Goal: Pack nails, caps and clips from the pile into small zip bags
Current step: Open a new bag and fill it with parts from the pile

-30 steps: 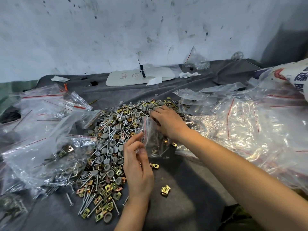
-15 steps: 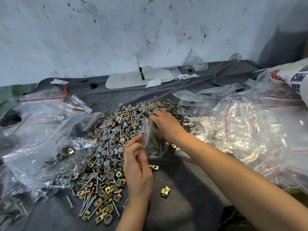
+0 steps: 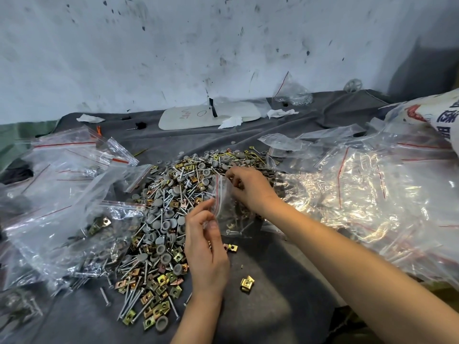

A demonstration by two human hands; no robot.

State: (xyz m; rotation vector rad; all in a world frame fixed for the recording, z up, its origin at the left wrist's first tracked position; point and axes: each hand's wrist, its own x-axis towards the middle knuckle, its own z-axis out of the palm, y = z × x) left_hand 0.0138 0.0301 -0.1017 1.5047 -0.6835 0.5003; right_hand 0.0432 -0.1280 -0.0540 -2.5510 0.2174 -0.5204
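A pile (image 3: 169, 219) of silver nails, grey caps and brass clips spreads over the dark grey cloth (image 3: 260, 306) in the middle. My left hand (image 3: 207, 249) pinches the near edge of a small clear zip bag (image 3: 224, 204) with a red seal line. My right hand (image 3: 248, 187) grips the bag's far edge by the pile's top; its fingers are curled. The bag stands between both hands and holds a few nails and clips. One brass clip (image 3: 247, 284) lies alone to the right of my left wrist.
Filled zip bags (image 3: 62, 219) heap up on the left. A large mass of clear bags (image 3: 372, 199) covers the right, under a printed white sack (image 3: 442, 117). A white board (image 3: 208, 116) and another bag (image 3: 291, 91) lie at the back by the wall.
Both hands stay on the small bag. My right hand has shifted slightly at the bag's mouth; the view has moved a little.
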